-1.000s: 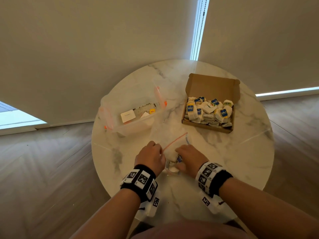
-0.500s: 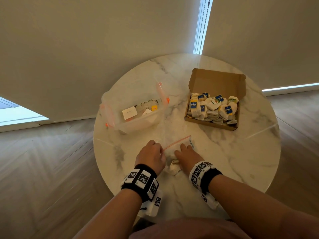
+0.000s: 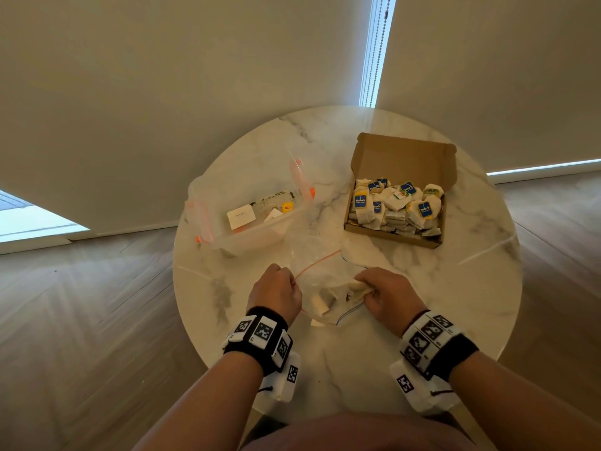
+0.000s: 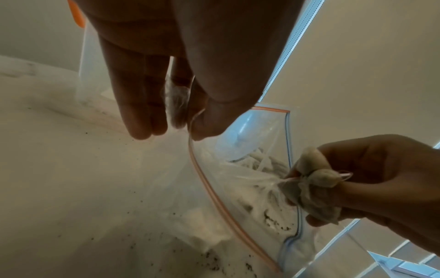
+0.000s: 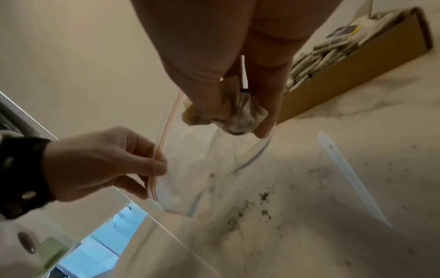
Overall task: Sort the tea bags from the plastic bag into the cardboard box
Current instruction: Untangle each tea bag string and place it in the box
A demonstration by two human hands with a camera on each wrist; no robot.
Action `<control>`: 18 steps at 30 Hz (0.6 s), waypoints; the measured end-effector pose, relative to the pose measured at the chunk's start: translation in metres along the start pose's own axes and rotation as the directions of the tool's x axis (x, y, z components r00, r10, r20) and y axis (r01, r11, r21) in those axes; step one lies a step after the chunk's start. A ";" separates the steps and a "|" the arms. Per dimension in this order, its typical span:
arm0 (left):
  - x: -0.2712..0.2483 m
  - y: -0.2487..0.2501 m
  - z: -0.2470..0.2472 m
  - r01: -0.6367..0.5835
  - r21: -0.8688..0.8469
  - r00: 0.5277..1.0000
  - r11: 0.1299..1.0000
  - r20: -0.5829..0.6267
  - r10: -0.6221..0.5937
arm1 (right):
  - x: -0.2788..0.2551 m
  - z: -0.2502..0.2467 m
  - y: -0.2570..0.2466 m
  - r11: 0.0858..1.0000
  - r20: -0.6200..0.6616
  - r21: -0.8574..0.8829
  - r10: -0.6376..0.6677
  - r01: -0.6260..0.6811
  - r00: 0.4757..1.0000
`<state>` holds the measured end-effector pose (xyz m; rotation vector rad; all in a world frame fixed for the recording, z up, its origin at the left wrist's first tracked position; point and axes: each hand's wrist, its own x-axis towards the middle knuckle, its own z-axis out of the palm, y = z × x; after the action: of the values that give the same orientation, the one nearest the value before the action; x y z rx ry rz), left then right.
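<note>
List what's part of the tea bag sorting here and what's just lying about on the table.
Part of the job:
- plastic bag, its rim pinched by the left hand
- tea bags held in the right hand
- cardboard box, already holding many tea bags

Lying about:
- clear plastic tub with orange clips
- loose tea crumbs on the marble table

Lighting is dim and warm. Daylight enters through a narrow window gap [image 3: 377, 50] and strips beneath the blinds. Head view shows strong wide-angle bending at the edges. Wrist views are soft, backlit, with near surfaces blurred and underexposed.
</note>
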<state>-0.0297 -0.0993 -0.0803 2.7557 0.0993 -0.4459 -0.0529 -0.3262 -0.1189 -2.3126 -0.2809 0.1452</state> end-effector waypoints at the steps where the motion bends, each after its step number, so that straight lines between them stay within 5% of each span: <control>1: 0.001 0.001 0.000 0.005 -0.003 1.000 1.000 -0.002 -0.005 | -0.001 -0.005 -0.001 0.999 -0.029 0.026 0.021 -0.020 0.999; 5: 0.002 0.004 -0.001 0.010 -0.005 1.000 1.000 -0.003 -0.010 | -0.002 -0.019 -0.005 0.902 -0.004 0.346 0.275 -0.256 0.962; 9: 0.002 0.006 -0.001 0.004 -0.005 1.000 1.000 0.001 -0.004 | 0.001 -0.025 -0.008 0.568 0.132 0.697 0.498 -0.437 0.857; 14: 0.002 0.006 0.000 0.004 -0.011 1.000 1.000 0.008 -0.004 | 0.006 -0.023 -0.012 0.108 0.433 0.835 0.477 -0.539 0.765; 16: 0.002 0.006 0.000 0.003 -0.012 1.000 1.000 0.012 -0.002 | 0.010 -0.019 -0.018 0.065 0.489 0.822 0.431 -0.566 0.759; 18: 0.001 0.006 -0.001 0.002 -0.010 1.000 1.000 0.013 -0.002 | 0.016 -0.012 -0.024 0.150 0.504 0.778 0.433 -0.611 0.748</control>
<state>-0.0281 -0.1043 -0.0782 2.7426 0.1010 -0.4627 -0.0393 -0.3147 -0.0936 -1.0918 0.5030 0.6795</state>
